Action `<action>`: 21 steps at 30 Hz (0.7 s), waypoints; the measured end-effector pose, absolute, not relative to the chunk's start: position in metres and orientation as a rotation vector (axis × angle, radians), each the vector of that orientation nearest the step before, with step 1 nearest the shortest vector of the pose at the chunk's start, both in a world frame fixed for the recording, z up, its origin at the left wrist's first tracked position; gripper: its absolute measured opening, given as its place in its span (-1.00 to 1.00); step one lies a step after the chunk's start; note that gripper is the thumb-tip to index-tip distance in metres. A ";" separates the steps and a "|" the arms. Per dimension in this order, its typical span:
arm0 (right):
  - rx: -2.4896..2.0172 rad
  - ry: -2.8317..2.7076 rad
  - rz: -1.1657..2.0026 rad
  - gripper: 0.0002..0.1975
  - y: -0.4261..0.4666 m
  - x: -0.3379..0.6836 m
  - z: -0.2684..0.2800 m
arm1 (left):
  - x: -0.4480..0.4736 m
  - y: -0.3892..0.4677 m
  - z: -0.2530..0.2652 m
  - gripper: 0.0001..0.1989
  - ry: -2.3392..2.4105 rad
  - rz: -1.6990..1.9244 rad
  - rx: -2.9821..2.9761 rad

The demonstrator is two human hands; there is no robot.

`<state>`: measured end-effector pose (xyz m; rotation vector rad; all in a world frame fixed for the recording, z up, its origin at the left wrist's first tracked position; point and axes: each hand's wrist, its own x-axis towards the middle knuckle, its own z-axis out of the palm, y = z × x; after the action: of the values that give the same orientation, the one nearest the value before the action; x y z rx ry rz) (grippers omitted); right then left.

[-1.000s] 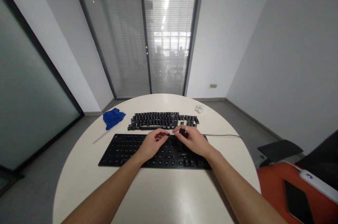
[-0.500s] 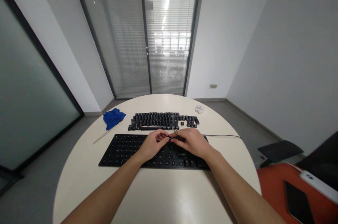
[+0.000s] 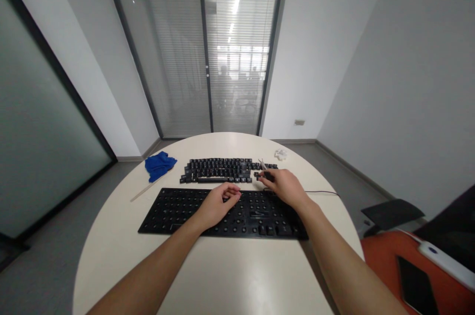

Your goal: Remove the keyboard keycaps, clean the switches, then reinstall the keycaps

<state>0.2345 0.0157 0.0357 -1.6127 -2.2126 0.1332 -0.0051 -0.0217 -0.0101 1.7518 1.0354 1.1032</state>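
Observation:
A black keyboard base, bare of most keycaps, lies across the table. My left hand rests over its middle, fingers curled and thumb close to the fingertips; whatever is between them is too small to make out. Beyond the base's right end, my right hand is closed around a small dark-handled tool with thin metal prongs. Its prongs point away, over the smaller group of loose keycaps at the right. The main block of black keycaps stands in rows behind the base.
A blue cloth and a thin pale stick lie at the left. Crumpled white tissue sits at the back right. A black cable runs to the table's right edge. An orange chair holds a phone and white power strip.
My right hand has moved right and away with the tool, from beside my left hand to the right-hand keycaps. My left hand has stayed nearly in place over the base.

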 end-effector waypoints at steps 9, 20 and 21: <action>-1.788 -2.306 -0.034 -0.76 0.031 0.220 0.031 | -0.005 -0.022 -0.009 -0.80 1.039 1.091 1.766; -1.871 -2.321 -0.054 -0.76 0.036 0.221 0.022 | -0.005 -0.023 -0.007 -0.79 1.030 1.079 1.755; -1.869 -2.317 -0.056 -0.75 0.037 0.221 0.021 | -0.005 -0.023 -0.007 -0.79 1.028 1.078 1.754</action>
<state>0.2207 0.0366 0.0215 -1.8691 -2.3167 -0.0559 -0.0047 -0.0228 -0.0071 1.7542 1.0283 1.0783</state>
